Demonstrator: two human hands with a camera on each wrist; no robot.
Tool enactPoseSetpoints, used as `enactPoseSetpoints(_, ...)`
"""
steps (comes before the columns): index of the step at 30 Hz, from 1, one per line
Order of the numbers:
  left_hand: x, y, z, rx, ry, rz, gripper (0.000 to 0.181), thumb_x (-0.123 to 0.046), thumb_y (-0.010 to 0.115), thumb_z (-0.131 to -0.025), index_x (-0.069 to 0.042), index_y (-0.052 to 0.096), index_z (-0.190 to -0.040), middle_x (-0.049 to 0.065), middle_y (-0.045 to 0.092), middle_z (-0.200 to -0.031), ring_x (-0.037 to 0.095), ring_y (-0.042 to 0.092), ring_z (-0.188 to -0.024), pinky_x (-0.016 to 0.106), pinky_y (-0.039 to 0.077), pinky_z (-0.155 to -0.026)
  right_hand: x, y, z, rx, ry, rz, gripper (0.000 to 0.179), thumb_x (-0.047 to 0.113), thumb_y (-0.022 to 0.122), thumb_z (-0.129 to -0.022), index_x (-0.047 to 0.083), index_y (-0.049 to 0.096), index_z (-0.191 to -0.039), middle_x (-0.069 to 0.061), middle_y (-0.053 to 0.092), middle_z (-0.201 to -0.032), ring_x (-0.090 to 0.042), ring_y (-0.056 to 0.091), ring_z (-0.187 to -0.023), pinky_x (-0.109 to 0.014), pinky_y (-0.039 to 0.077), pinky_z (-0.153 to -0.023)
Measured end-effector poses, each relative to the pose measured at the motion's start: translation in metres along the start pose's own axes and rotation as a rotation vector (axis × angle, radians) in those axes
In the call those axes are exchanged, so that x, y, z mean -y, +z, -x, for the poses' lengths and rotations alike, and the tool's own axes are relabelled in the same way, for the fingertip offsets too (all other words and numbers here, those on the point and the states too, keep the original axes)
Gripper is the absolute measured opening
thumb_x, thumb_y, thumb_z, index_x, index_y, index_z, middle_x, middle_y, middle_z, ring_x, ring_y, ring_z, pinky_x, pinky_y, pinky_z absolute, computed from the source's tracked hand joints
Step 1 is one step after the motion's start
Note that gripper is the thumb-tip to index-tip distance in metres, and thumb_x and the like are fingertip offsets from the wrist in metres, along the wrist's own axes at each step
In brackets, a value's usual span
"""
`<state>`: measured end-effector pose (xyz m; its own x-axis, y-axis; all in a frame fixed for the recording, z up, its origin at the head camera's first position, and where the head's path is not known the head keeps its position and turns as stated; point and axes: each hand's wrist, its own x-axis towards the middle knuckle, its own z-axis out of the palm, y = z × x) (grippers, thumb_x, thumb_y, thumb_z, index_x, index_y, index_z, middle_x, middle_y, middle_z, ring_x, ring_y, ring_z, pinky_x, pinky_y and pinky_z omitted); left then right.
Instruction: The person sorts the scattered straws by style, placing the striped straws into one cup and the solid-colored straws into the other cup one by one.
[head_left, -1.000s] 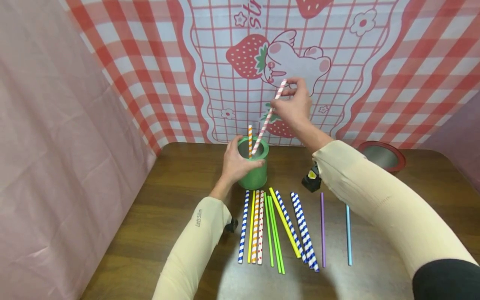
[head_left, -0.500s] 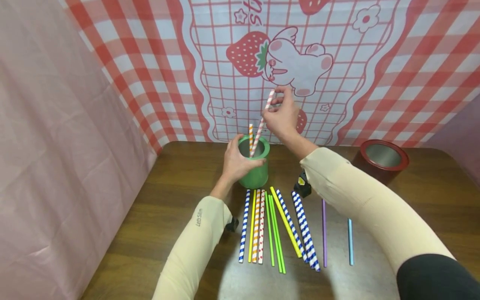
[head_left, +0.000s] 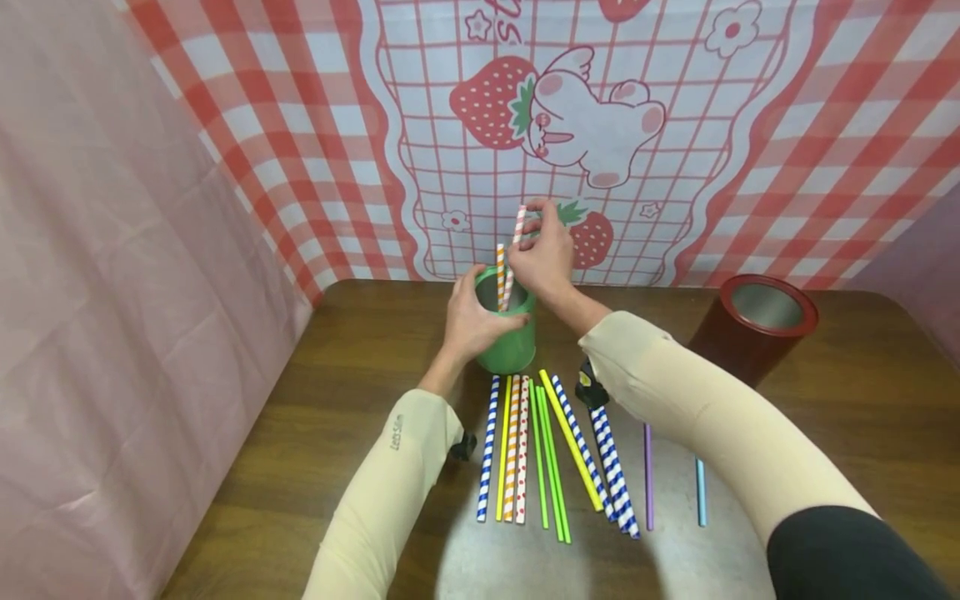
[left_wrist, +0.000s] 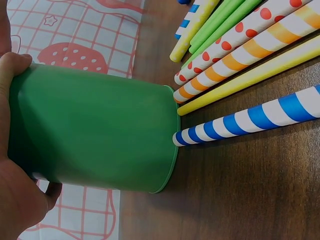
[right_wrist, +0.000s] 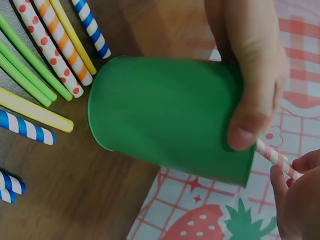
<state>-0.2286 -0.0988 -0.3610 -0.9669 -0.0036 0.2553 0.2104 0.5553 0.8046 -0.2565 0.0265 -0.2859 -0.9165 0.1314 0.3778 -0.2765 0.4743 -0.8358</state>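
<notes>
A green can stands upright on the table, and my left hand grips it round the rim, thumb across the near side. Inside it leans an orange-and-white striped straw, its top sticking out. My right hand pinches a pink-and-white striped straw near its upper part; the lower end is down inside the can, beside the orange one. The right wrist view shows this pink straw passing behind the can's rim, between thumb and fingers. How deep it reaches is hidden by the can wall.
In front of the can lie several straws: blue-striped, yellow, red-dotted, green, purple and light blue. A dark red can stands at the right. A checked cloth hangs behind the table.
My right hand has moved down and left, lowering the pink-striped straw deeper into the green can. My left hand keeps its grip on the can. More of the red can now shows.
</notes>
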Motion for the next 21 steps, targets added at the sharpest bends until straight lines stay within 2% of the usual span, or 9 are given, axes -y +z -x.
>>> enactPoseSetpoints(12,-0.001,-0.001,-0.001,0.022,-0.021,0.010,0.100,-0.032,0.090,-0.057,-0.010,0.039,-0.141,0.008,0.047,-0.129,0.022,0.051,-0.110,0.039,0.047,-0.094,-0.011,0.015,0.012,0.051,-0.040,0.061,0.057,-0.004,0.061,-0.071,0.008,0.048,-0.125,-0.012,0.061,-0.102,-0.025,0.065,-0.086,-0.038,0.049,-0.085)
enactPoseSetpoints(21,0.000,-0.001,-0.001,0.018,-0.017,0.002,0.099,-0.031,0.089,-0.059,-0.010,0.039,-0.141,0.011,0.047,-0.131,0.026,0.051,-0.114,0.039,0.046,-0.097,-0.014,0.021,0.015,0.067,-0.048,0.118,0.059,-0.002,0.063,-0.070,0.007,0.048,-0.126,-0.011,0.059,-0.102,-0.024,0.062,-0.087,-0.036,0.048,-0.082)
